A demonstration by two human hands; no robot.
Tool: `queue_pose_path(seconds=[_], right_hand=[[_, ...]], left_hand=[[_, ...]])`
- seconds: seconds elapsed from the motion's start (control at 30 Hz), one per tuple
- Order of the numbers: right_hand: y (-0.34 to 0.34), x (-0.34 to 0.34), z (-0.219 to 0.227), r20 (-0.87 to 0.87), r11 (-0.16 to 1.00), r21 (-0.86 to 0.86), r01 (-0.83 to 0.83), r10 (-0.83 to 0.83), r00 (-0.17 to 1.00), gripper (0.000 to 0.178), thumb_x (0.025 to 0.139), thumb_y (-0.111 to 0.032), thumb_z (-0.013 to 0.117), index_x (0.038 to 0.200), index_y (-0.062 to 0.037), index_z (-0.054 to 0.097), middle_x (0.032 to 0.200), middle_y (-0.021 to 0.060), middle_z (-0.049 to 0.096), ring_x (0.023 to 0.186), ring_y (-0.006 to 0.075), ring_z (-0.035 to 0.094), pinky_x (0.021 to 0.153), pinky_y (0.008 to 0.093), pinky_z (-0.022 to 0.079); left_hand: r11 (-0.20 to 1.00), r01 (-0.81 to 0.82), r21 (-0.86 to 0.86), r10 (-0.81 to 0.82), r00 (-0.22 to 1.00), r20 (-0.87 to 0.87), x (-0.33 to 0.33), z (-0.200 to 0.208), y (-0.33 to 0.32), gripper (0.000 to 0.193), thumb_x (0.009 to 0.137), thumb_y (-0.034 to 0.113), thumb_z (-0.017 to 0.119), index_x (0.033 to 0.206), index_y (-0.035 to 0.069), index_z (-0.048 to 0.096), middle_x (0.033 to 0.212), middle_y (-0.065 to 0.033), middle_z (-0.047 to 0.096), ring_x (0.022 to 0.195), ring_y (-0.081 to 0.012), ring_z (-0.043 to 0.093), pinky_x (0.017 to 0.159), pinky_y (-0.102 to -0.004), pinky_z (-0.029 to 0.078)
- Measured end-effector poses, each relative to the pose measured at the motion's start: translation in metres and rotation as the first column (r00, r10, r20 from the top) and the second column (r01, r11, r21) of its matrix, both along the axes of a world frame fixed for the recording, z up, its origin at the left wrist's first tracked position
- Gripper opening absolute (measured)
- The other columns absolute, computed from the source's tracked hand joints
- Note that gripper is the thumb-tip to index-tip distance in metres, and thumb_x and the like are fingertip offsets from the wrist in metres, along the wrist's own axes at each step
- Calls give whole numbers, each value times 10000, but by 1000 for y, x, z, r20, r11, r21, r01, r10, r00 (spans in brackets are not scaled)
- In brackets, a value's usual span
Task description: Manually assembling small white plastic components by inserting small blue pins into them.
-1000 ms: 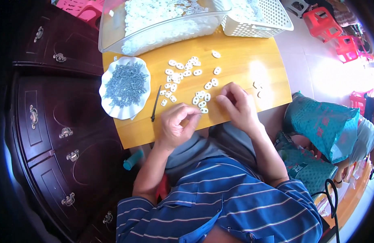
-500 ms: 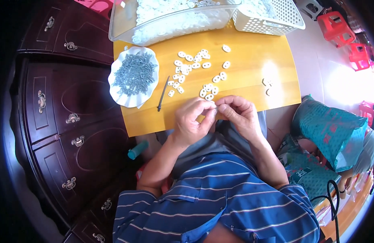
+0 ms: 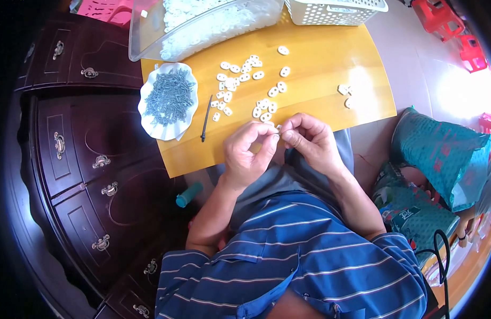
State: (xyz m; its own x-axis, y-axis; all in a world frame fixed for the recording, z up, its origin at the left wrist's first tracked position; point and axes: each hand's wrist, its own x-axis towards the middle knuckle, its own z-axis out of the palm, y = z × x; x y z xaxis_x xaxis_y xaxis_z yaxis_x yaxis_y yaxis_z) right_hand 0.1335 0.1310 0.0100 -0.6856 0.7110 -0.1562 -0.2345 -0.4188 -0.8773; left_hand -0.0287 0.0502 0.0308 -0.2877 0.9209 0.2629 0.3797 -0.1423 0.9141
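My left hand (image 3: 250, 152) and my right hand (image 3: 315, 142) meet fingertip to fingertip over the table's near edge. Both are closed in a pinch around a small white piece (image 3: 278, 127), mostly hidden by the fingers. Just beyond them lies a cluster of white oval pieces (image 3: 265, 108) with two holes each. More such pieces (image 3: 230, 82) are scattered farther off to the left. A white scalloped dish (image 3: 188, 119) at the left holds a heap of small grey metal screws or pins (image 3: 171, 97). Beside it rests a thin dark rod (image 3: 206, 118).
At the table's far side stand a clear bin (image 3: 150, 50) full of white pieces and a white perforated basket (image 3: 336, 17). A few pieces (image 3: 349, 102) lie at the right. Dark drawers (image 3: 59, 165) flank the left; teal bags (image 3: 437, 154) sit on the right.
The view has shifted a little, so the table and its contents appear farther left and up. My hands stay pinched together, with only slight finger movement.
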Motion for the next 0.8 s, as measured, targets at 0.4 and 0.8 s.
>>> queue_pose_path(seconds=[0.4, 0.8], right_hand=[[0, 3, 9, -33, 997, -81, -19, 17, 999, 88, 985, -75, 658, 1053, -21, 645, 936, -8, 659, 813, 49, 599, 741, 203, 505], [12, 10, 6, 188, 889, 452, -76, -11, 982, 135, 910, 33, 688, 1031, -18, 655, 938, 23, 647, 861, 90, 616, 773, 227, 507]], left_hand=[[993, 48, -110, 2, 911, 412, 11, -16, -3, 55, 977, -27, 597, 1030, -14, 599, 935, -22, 651, 792, -50, 623, 748, -201, 535], [956, 149, -252, 93, 661, 745, 3, -16, 3, 62, 947, 33, 636, 1004, 16, 620, 854, -53, 675, 682, -109, 638, 677, -235, 544]])
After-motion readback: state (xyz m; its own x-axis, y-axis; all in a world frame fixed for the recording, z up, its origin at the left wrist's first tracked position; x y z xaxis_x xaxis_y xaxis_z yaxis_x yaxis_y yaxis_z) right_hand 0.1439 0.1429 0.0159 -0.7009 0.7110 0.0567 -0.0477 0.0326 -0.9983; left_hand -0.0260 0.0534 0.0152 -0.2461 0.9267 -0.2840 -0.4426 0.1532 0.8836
